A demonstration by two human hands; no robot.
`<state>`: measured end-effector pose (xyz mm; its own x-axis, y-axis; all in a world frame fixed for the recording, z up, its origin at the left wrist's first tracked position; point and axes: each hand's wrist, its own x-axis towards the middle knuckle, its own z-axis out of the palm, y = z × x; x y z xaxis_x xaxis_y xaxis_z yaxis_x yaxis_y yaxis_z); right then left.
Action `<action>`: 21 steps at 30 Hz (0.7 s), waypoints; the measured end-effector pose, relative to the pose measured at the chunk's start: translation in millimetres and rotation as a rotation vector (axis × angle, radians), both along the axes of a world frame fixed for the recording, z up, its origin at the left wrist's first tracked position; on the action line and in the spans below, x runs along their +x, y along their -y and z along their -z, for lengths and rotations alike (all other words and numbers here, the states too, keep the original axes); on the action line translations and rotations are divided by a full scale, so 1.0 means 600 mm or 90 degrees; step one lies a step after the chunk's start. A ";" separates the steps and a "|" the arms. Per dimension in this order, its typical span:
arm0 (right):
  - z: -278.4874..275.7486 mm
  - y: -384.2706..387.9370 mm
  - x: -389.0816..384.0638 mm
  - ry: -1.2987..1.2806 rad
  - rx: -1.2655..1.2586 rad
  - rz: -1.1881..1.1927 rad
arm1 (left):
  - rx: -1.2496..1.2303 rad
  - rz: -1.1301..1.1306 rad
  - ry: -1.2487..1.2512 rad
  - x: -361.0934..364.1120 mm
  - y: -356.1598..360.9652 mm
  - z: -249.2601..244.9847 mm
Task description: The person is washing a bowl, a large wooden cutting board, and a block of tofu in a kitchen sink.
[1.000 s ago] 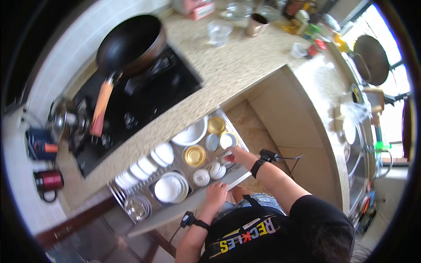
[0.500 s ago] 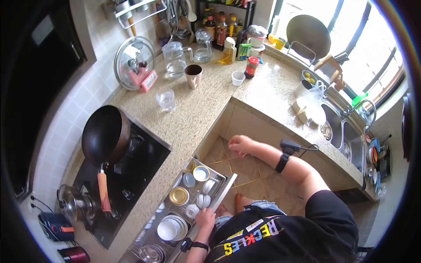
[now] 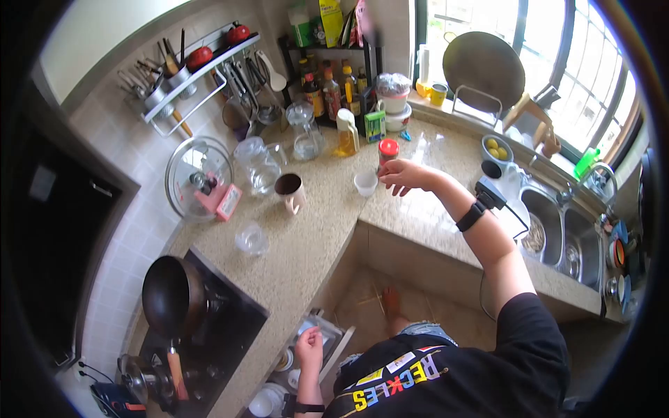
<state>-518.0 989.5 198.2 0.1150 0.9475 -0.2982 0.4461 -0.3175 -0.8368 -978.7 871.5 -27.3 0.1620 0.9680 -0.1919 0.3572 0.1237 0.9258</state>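
My right hand (image 3: 404, 175) reaches over the counter with its fingers apart and bent downward. Its fingertips are right at the rim of a small white plastic cup (image 3: 365, 184) and overlap a red-lidded jar (image 3: 388, 149) in this view. My left hand (image 3: 309, 346) hovers over the pulled-out drawer (image 3: 341, 352), holding nothing, its fingers loosely bent. Below that hand, white bowls (image 3: 265, 403) sit in the drawer, partly hidden by my forearm.
On the counter stand a brown-and-pink mug (image 3: 289, 194), a clear cup (image 3: 251, 239) and glass pitchers (image 3: 263, 171). A wok (image 3: 173, 296) rests on the stove at left. The sink (image 3: 580, 240) is at right, near a bowl of yellow-green fruit (image 3: 496, 150).
My right hand has risen from below the counter edge to the white cup. My left hand has left the drawer's front edge and moved up over it. The view has tilted upward.
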 end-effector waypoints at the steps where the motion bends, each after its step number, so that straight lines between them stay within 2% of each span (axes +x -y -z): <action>1: -0.009 -0.036 0.027 0.000 0.007 -0.004 | 0.007 -0.004 0.000 0.038 -0.022 -0.014; 4: -0.012 -0.144 0.103 0.095 0.083 0.015 | 0.010 -0.008 0.053 0.149 -0.074 -0.056; 5: -0.008 -0.177 0.125 0.088 0.081 0.012 | 0.008 -0.012 0.047 0.181 -0.086 -0.070; 7: -0.022 -0.235 0.142 0.208 0.081 0.001 | 0.056 0.041 0.015 0.239 -0.112 -0.102; 9: -0.008 -0.291 0.156 0.241 0.077 0.032 | 0.064 0.043 0.021 0.279 -0.132 -0.138; 11: 0.051 -0.374 0.183 0.463 0.189 0.027 | 0.124 0.064 -0.039 0.303 -0.149 -0.161; 12: 0.037 -0.382 0.180 0.482 0.102 -0.008 | 0.113 0.056 -0.039 0.310 -0.155 -0.166; 13: 0.025 -0.379 0.177 0.477 0.100 -0.015 | 0.109 0.049 -0.044 0.313 -0.162 -0.167; 15: 0.010 -0.360 0.168 0.639 -0.017 -0.135 | 0.110 0.055 -0.060 0.309 -0.179 -0.166; 18: 0.015 -0.341 0.184 0.643 -0.129 -0.254 | 0.074 0.017 -0.042 0.303 -0.201 -0.163; 19: 0.029 -0.322 0.188 0.662 -0.097 -0.268 | 0.069 0.020 -0.039 0.305 -0.215 -0.160; 21: 0.040 -0.287 0.187 0.626 -0.160 -0.303 | 0.111 0.041 -0.078 0.304 -0.243 -0.160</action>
<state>-405.9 1161.9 174.0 0.0477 0.8836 -0.4658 0.9988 -0.0486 0.0101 -796.1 1017.1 68.5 0.2098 0.9767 -0.0444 0.4702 -0.0609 0.8805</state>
